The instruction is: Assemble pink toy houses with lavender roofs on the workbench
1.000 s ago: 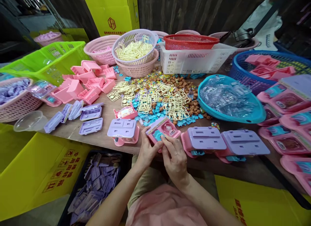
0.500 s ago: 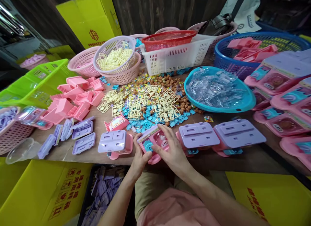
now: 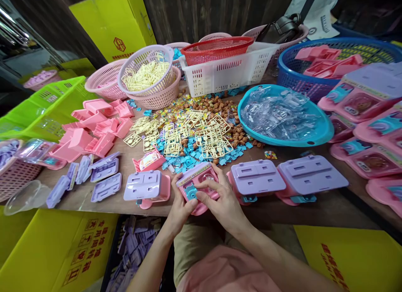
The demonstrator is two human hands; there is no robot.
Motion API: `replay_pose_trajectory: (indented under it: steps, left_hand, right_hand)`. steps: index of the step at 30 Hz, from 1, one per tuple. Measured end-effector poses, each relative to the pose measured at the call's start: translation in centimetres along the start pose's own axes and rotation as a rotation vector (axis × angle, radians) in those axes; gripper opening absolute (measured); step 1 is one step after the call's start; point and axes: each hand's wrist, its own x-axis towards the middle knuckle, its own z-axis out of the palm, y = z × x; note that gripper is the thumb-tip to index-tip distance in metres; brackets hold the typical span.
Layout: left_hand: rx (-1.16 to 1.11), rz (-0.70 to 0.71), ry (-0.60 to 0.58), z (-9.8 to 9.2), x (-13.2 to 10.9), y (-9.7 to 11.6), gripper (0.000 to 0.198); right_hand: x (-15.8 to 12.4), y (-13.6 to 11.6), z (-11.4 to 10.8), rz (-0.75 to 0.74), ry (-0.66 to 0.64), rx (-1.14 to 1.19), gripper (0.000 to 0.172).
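A pink and purple toy pet house (image 3: 201,180) is held between my two hands at the table's front edge, its labelled front tilted up toward me. My left hand (image 3: 180,208) grips its left side, thumb near the lower front. With thumb and index finger, my right hand (image 3: 223,200) pinches at the blue part (image 3: 190,192) on the front; its other fingers rest along the right side. Similar houses with purple roofs stand on both sides, one at the left (image 3: 147,187) and two at the right, the nearer (image 3: 257,177) close to my right hand.
Beyond my hands lie cream part frames (image 3: 213,137), blue pieces and brown pieces. A turquoise basin (image 3: 317,135) holds clear plastic parts. Pink shells (image 3: 91,129) and purple panels (image 3: 106,187) lie left. More houses are stacked right (image 3: 370,154). Baskets (image 3: 230,74) line the back.
My right hand's index finger has bent in, from lying along the house's top right to meeting the thumb at the blue part. The left hand keeps its hold.
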Motion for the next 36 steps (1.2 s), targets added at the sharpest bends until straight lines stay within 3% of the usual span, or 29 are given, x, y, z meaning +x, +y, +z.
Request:
replay_pose_trajectory:
  steps: [11, 24, 28, 36]
  left_hand:
    - [-0.007, 0.032, 0.091, 0.2, 0.4, -0.7, 0.073]
    - [-0.007, 0.1, 0.226, 1.1, 0.8, -0.9, 0.046]
    - [0.017, 0.099, 0.255, 1.2, 0.8, -0.8, 0.048]
    - [0.045, 0.097, 0.252, 1.0, 0.9, -0.8, 0.055]
  right_hand:
    - [0.2, -0.2, 1.1, -0.026, 0.134, -0.072, 0.013]
    - [0.1, 0.2, 1.3, -0.09, 0.168, -0.118, 0.023]
    - [0.0, 0.1, 1.2, -0.077, 0.12, -0.131, 0.024]
    - [0.2, 0.2, 1.4, -0.081, 0.148, -0.169, 0.026]
